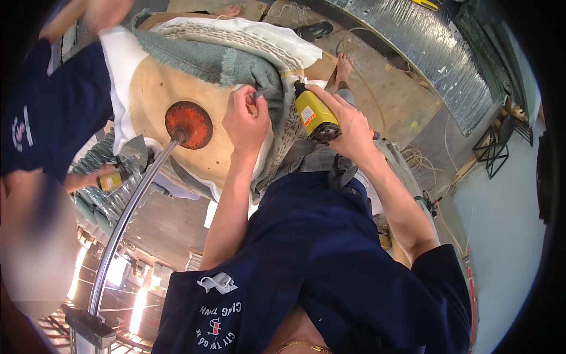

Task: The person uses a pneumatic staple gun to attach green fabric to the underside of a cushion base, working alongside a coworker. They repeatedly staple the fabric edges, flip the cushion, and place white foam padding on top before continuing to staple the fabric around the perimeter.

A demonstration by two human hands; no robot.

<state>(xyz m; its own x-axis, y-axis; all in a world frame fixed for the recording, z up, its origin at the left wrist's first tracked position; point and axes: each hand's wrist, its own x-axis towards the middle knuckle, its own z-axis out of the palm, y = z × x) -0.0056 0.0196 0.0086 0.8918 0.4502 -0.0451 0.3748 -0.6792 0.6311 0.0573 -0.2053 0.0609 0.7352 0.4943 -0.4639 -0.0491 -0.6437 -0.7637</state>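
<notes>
A grey-green fabric (194,64) with a frayed edge is folded over a pale wooden panel (154,88) of a padded piece. My left hand (244,121) pinches that fabric's edge, fingers curled at the panel's right side. My right hand (355,130) is wrapped round a yellow and black staple gun (317,115). The tool's black nose points at the piece's rim, near a white and beige layered edge (289,50); whether it touches is unclear. Against the panel's middle rests a red disc (199,118).
A chrome pole (121,227) runs from the disc toward the lower left. Another person's hand (87,180) holds a second yellow tool (109,180) at left. A foil-covered board (407,41), a bare foot (344,68), hoses and a black wire rack (495,144) lie beyond.
</notes>
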